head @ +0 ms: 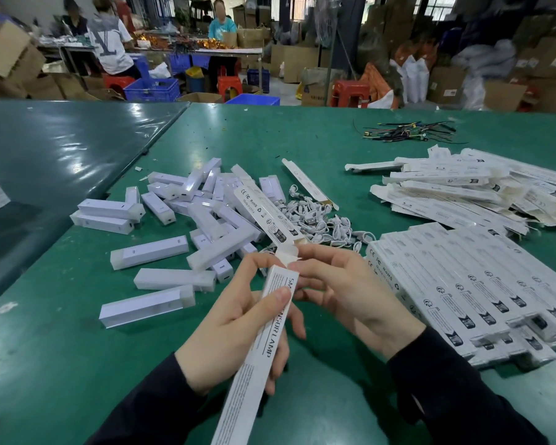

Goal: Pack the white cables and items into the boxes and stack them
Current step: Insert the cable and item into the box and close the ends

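Note:
My left hand (238, 319) grips a long white box (254, 358) printed "SENSOR LAMP", thumb on its upper face. The box slants from the bottom centre up to the middle. My right hand (344, 290) pinches the flap (288, 254) at the box's open top end. Behind the hands lies a heap of white lamp units (180, 220) and a tangle of white cables (318, 216). Another box (264, 213) lies across that heap. A row of packed boxes (469, 284) is stacked at my right.
Flat unfolded box blanks (463, 187) lie piled at the far right. A bundle of coloured wires (405, 131) sits farther back on the green table (61, 348). Beyond the table, people work among cardboard cartons, blue crates and red stools.

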`<state>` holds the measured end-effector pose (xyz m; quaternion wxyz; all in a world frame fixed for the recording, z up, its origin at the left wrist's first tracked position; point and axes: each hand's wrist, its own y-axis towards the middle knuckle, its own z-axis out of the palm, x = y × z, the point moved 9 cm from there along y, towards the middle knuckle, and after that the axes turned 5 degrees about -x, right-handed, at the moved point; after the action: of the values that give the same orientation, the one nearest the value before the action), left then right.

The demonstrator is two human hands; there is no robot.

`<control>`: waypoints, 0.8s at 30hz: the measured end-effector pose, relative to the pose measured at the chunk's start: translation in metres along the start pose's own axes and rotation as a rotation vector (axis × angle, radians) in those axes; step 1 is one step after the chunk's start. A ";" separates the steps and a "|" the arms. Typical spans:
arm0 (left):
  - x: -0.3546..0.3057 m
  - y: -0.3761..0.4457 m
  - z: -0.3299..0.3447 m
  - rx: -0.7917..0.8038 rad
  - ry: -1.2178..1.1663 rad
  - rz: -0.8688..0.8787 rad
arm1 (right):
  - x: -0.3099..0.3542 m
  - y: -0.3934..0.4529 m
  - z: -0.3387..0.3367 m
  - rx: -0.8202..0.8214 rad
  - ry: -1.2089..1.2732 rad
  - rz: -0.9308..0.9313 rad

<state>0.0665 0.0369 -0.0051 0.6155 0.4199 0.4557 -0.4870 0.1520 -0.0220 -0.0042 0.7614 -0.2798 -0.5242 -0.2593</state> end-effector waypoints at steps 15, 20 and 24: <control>0.009 0.000 0.003 -0.002 0.020 -0.049 | -0.002 -0.001 0.002 -0.017 0.006 -0.005; 0.010 0.002 -0.004 -0.061 0.087 -0.040 | -0.001 -0.005 0.004 -0.019 -0.053 -0.042; 0.010 0.001 -0.005 -0.085 0.111 -0.043 | 0.003 -0.007 0.009 -0.001 -0.106 -0.102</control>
<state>0.0680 0.0400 -0.0157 0.5962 0.4098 0.5183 -0.4561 0.1426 -0.0215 0.0026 0.7182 -0.2663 -0.5774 -0.2828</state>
